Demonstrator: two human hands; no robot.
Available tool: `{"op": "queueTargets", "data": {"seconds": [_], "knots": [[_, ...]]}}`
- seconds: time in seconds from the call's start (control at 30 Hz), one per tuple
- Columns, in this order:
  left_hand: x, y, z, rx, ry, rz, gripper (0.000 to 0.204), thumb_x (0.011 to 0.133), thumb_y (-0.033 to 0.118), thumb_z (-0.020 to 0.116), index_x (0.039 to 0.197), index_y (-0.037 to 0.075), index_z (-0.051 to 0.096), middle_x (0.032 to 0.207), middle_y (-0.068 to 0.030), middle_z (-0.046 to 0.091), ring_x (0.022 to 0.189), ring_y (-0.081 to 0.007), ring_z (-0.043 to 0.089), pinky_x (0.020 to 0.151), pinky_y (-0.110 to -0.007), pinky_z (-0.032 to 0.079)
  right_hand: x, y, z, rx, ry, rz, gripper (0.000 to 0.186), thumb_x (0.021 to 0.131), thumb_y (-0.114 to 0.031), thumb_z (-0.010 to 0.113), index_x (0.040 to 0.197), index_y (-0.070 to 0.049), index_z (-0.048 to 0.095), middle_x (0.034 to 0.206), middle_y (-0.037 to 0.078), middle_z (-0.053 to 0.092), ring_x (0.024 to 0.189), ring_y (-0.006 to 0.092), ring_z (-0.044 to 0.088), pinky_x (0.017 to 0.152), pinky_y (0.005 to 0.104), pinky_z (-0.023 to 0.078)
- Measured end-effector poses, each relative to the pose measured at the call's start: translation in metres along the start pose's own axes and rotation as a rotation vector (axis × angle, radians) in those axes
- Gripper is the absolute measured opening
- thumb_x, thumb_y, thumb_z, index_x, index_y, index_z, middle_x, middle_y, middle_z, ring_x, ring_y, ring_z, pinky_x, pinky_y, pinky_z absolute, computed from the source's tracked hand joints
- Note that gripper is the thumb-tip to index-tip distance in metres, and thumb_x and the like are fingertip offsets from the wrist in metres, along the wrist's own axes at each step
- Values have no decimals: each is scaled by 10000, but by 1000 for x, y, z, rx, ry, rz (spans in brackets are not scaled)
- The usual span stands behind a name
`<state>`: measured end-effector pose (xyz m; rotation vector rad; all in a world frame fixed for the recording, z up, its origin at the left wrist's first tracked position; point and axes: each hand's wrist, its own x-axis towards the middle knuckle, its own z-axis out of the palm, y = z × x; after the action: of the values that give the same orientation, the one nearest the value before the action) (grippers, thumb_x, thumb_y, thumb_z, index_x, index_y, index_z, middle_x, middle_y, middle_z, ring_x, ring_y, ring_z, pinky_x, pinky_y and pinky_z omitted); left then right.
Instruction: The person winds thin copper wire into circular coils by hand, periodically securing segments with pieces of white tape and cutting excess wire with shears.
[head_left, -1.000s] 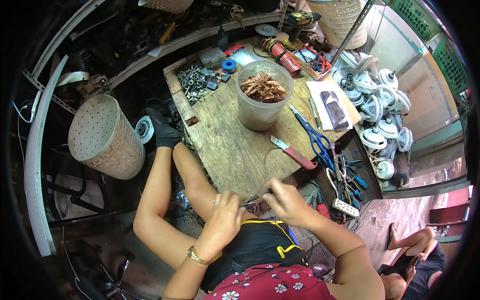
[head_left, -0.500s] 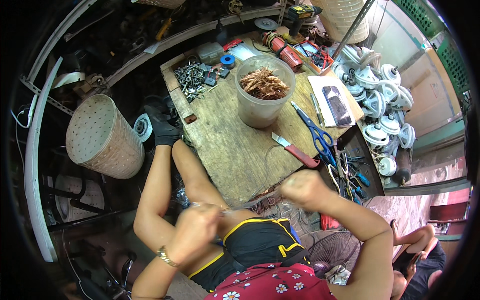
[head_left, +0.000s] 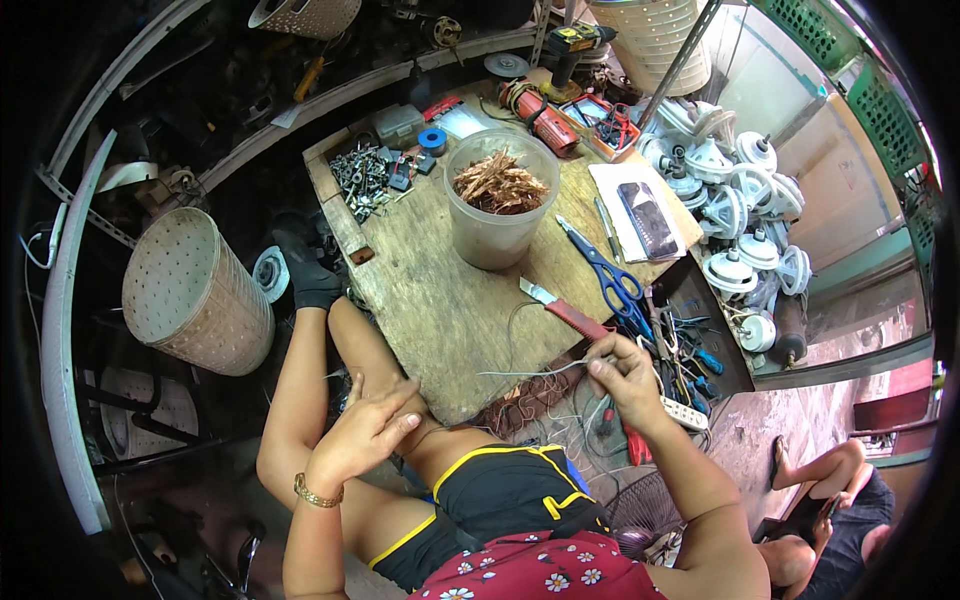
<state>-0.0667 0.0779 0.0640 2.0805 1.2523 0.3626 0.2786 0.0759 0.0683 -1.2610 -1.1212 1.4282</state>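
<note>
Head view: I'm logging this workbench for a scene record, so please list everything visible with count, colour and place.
wooden board: one, brown, across the lap
plastic tub: one, clear, holding copper scraps, board centre
scissors: one, blue handles, right of the tub
knife: one, red handle, near the board's front right
phone: one, dark, on white paper
screws and nuts: a pile, grey, board's far left corner
perforated drum: one, beige, on the left
white motor parts: several, on the right
thin wire: one, pale, in the right hand
left hand: on the knee
right hand: fingers pinching the wire

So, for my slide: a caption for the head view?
Right hand pinches thin wire at wooden board; left hand rests on knee.
</note>
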Motion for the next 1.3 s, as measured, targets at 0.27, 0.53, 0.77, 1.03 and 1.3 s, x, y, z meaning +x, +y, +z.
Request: {"op": "queueTargets", "data": {"seconds": [0.27, 0.53, 0.77, 1.03, 1.3], "knots": [[2, 49, 81, -1101, 341, -224, 399, 938, 290, 513, 1233, 23, 500, 1224, -146, 537, 1174, -279, 484, 969, -409, 395, -27, 29, 72, 24, 149, -110, 82, 884, -80, 598, 885, -15, 547, 696, 36, 592, 618, 80, 557, 559, 213, 444], [29, 61, 96, -2076, 644, -185, 289, 987, 324, 403, 1036, 67, 525, 852, -70, 591, 957, -279, 592, 956, -429, 433, -37, 44, 84, 391, -122, -5, 339, 827, -100, 615, 1155, -37, 553, 1165, 161, 583, 966, 298, 618, 801, 361, 499], [24, 58, 70, -1603, 188, -196, 262, 988, 261, 419, 1028, 37, 549, 628, 42, 349, 538, -63, 321, 535, -218, 356, -10, 61, 32, 397, 80, 278, 299, 868, -189, 564, 1111, -15, 574, 1198, 144, 536, 1001, 276, 554, 888, 353, 428], [24, 71, 100, -1115, 109, -234, 206, 948, 114, 468, 1093, -16, 536, 843, -23, 562, 778, -89, 525, 648, -258, 437, 12, 8, 69, -326, -259, -351, 141, 788, -61, 664, 914, -3, 692, 1026, 101, 570, 966, 168, 532, 806, 286, 450], [24, 69, 96, -580, 360, -45, 143, 913, 34, 460, 886, -24, 588, 732, -85, 557, 706, -157, 544, 632, -296, 428, 9, 5, 68, 244, -102, -225, 88, 830, -16, 605, 837, 55, 657, 901, 136, 644, 895, 181, 584, 794, 294, 454]]}}
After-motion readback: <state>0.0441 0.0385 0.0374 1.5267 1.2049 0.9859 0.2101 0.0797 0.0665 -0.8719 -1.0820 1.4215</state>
